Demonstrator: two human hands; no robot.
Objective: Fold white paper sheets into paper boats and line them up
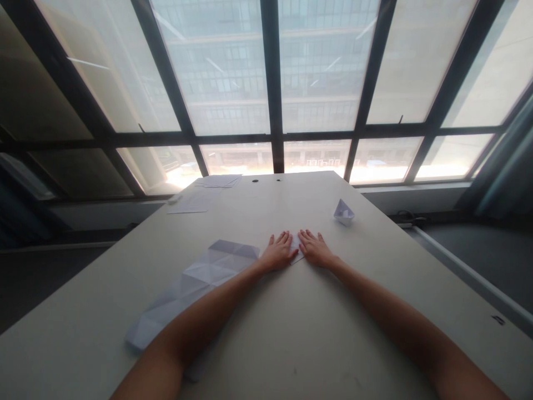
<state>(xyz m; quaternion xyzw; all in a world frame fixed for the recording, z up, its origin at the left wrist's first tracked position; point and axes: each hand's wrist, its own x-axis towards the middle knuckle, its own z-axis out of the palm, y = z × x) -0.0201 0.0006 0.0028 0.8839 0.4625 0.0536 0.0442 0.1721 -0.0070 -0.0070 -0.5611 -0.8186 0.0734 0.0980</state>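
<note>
Both hands lie palm down on a small folded piece of white paper point(296, 256) at the middle of the white table. My left hand point(280, 253) covers its left side, fingers stretched forward. On the right side rests my right hand point(314, 248), its fingers also flat and pointing away from me. Much of the folded paper is hidden beneath them. A large creased sheet of white paper point(204, 272) lies beside and partly under my left forearm. Beyond my right hand stands a folded paper boat point(343, 213).
Flat sheets of paper point(194, 201) and more paper point(220, 181) lie at the table's far left. Two small dark spots, one a round hole point(255, 181), mark the far end. A dark mark point(498, 320) is near the right edge. Large windows point(233, 72) rise beyond the table point(353, 344).
</note>
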